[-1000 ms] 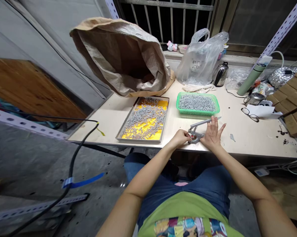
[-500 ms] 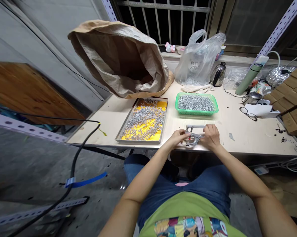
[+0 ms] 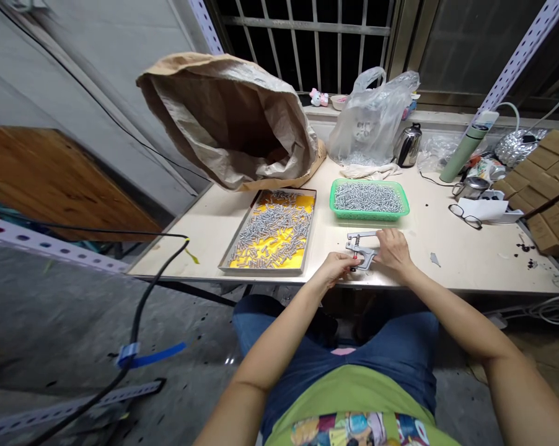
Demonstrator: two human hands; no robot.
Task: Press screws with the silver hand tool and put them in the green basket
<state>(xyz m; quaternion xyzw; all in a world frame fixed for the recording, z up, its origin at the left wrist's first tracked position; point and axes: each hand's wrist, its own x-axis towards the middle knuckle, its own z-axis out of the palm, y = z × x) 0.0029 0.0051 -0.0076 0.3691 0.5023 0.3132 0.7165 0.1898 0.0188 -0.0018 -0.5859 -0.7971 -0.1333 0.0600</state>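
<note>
My right hand (image 3: pixel 393 249) is closed around the handle end of a grey metal hand tool (image 3: pixel 367 256) with a long upper lever and a small coil spring. The tool is held low over the front edge of the table. At the tool's left end my left hand (image 3: pixel 336 269) has its fingers pinched together, beside a small red part. Whatever lies between those fingertips is too small to make out. Small silvery screw-like pieces (image 3: pixel 279 226) lie spread on yellow lining in a shallow metal tray (image 3: pixel 227 254) to the left. More such pieces fill a green plastic basket (image 3: pixel 370 215) behind the tool.
A large open brown paper sack (image 3: pixel 302 133) leans behind the tray. Along the back stand a clear plastic bag (image 3: pixel 354 136), a steel kettle (image 3: pixel 408 146) and a green flask (image 3: pixel 464 153). Glasses (image 3: pixel 465 217) and cardboard boxes (image 3: pixel 546 210) are at the right. A black cable (image 3: pixel 142 310) hangs at left.
My left hand has shifted slightly left and down, from the tool's spring side to its lower left end. The upper lever now sits more tilted. The whole view has moved a little.
</note>
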